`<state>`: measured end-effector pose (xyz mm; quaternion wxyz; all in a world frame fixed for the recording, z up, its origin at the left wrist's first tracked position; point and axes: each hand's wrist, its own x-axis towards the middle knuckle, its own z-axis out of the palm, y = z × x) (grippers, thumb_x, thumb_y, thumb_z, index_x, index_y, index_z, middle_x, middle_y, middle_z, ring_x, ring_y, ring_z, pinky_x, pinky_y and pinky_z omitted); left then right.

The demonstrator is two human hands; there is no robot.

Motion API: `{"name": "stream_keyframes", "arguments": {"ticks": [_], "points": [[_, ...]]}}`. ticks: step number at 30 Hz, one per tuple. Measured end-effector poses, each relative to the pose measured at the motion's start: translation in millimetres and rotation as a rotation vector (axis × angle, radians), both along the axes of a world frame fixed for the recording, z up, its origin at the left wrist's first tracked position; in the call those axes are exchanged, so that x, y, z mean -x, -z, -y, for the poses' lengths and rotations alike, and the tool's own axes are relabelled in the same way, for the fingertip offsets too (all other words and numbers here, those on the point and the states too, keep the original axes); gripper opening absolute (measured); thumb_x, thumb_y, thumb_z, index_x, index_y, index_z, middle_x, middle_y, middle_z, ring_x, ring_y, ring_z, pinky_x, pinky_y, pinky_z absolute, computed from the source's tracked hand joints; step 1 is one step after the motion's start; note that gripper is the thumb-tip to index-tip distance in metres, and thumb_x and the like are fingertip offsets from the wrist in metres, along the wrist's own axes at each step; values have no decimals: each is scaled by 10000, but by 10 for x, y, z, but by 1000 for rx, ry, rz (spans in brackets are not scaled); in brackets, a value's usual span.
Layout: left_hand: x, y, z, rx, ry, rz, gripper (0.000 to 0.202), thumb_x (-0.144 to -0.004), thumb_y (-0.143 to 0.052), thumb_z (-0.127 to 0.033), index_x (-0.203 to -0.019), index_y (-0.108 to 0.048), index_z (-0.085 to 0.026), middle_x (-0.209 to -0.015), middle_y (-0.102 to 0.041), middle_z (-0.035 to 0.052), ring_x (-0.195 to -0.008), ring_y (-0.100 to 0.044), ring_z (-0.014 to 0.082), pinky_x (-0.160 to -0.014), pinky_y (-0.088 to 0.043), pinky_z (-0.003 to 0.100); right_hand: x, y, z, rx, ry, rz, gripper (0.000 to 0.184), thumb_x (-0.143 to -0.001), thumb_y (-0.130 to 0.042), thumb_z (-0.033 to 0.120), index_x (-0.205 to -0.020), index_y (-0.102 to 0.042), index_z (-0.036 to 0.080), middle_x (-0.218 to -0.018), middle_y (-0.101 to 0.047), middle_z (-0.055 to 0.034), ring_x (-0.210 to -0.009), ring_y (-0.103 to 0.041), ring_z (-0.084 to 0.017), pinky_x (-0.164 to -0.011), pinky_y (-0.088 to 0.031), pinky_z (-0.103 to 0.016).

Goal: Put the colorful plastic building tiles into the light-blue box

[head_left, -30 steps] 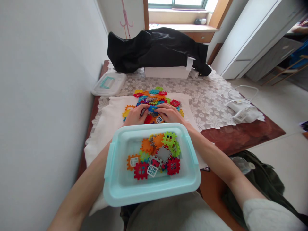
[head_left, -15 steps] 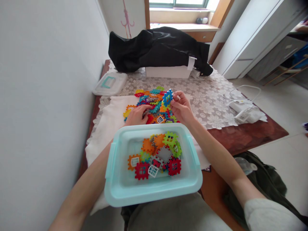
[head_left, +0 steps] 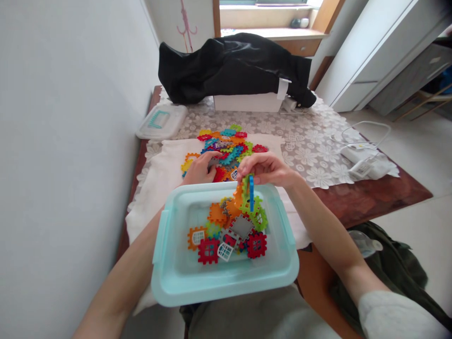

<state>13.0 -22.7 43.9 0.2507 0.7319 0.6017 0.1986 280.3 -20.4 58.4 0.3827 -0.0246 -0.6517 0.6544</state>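
My right hand (head_left: 265, 169) hangs over the turquoise plastic tub (head_left: 226, 294), pinching a blue interlocking plastic tile (head_left: 251, 193) seen edge-on, its lower end just above the pieces inside. A green tile (head_left: 245, 186) stands against the blue one, and I cannot tell whether it is held. My left hand (head_left: 199, 169) rests on the far side of the tub, its curled fingers on a grey tile (head_left: 213, 163) at the edge of a colourful pile of tiles (head_left: 226, 148). Red, orange, green and grey tiles (head_left: 226, 230) lie heaped in the tub.
The pile lies on a white cloth (head_left: 155, 188) over a lace tablecloth (head_left: 318, 160). A black fabric bundle (head_left: 233, 70) sits on a white box at the back. A translucent lid (head_left: 161, 121) lies back left, a wall rises left, and a white charger (head_left: 360, 165) lies right.
My right hand has moved from above the pile toward me, over the tub, carrying the blue tile, which has turned edge-on. My left hand has stayed at the pile.
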Motion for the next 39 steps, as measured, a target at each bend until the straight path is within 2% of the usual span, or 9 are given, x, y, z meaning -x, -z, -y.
{"name": "stream_keyframes", "arguments": {"ticks": [6, 10, 14, 18, 20, 23, 25, 34, 39], "points": [[-26, -98, 33, 85, -36, -52, 794, -773, -720, -406, -1565, -709, -358, -1355, -827, 52, -1410, -662, 413, -1196, -566, 643, -25, 7, -12, -9, 55, 28, 261, -1015, -864, 513, -1087, -930, 271, -1161, -891, -98, -1119, -866, -285, -1085, -687, -481], [-45, -113, 79, -37, -37, -63, 713, -790, -724, -384, -1501, -753, -333, -1435, -802, 37, -1534, -544, 457, -1335, -392, 722, 6, 160, -98, -76, 475, 190, 354, -1070, -760, 600, -1149, -898, 283, -1204, -886, -71, -1169, -834, -263, -1102, -663, -446], [-72, -59, 99, -187, -28, -35, 678, -842, -723, -424, -1511, -741, -317, -1618, -706, 21, -1624, -439, 438, -1457, -173, 694, 47, 402, -214, -379, 805, 634, 506, -1063, -766, 553, -1479, -789, 266, -1565, -757, -127, -1491, -688, -333, -1336, -500, -561], [-71, 27, 74, -209, -58, -46, 698, -923, -666, -531, -1569, -698, -266, -1744, -598, 23, -1685, -375, 436, -1480, -47, 682, 84, 647, -259, -562, 780, 1040, 811, -969, -881, 571, -1683, -638, 275, -1822, -521, -142, -1727, -421, -452, -1431, -322, -701], [-46, 80, 41, -186, -145, -66, 715, -944, -662, -599, -1609, -671, -338, -1757, -585, -5, -1728, -300, 451, -1474, -17, 707, 106, 736, -266, -623, 760, 1093, 775, -969, -889, 556, -1655, -667, 275, -1820, -521, -148, -1729, -412, -472, -1422, -315, -739], [12, 183, -29, -159, -257, -100, 681, -988, -645, -635, -1638, -639, -431, -1763, -579, -19, -1754, -269, 441, -1468, -55, 706, 138, 815, -280, -687, 780, 1027, 531, -1002, -866, 461, -1487, -785, 260, -1729, -627, -160, -1650, -532, -451, -1379, -399, -732], [46, 252, -76, -168, -284, -127, 628, -1057, -568, -610, -1629, -652, -366, -1776, -567, 49, -1732, -329, 448, -1444, -90, 730, 154, 834, -288, -701, 799, 984, 442, -1004, -861, 399, -1417, -810, 249, -1666, -683, -161, -1598, -592, -430, -1361, -428, -717], [77, 274, -152, -221, -295, -69, 471, -1152, -443, -446, -1432, -736, -206, -1650, -668, 138, -1504, -623, 349, -1316, -434, 492, 216, 745, -241, -765, 831, 784, 494, -1034, -836, 468, -1496, -752, 311, -1619, -719, -118, -1553, -623, -356, -1424, -331, -660], [264, 213, -289, -150, -223, -43, 563, -1122, -471, -503, -1483, -715, -146, -1600, -689, 188, -1485, -636, 356, -1317, -450, 468, 248, 754, -218, -795, 795, 745, 452, -1072, -790, 485, -1476, -762, 284, -1565, -757, -120, -1494, -669, -331, -1423, -334, -622]]}}
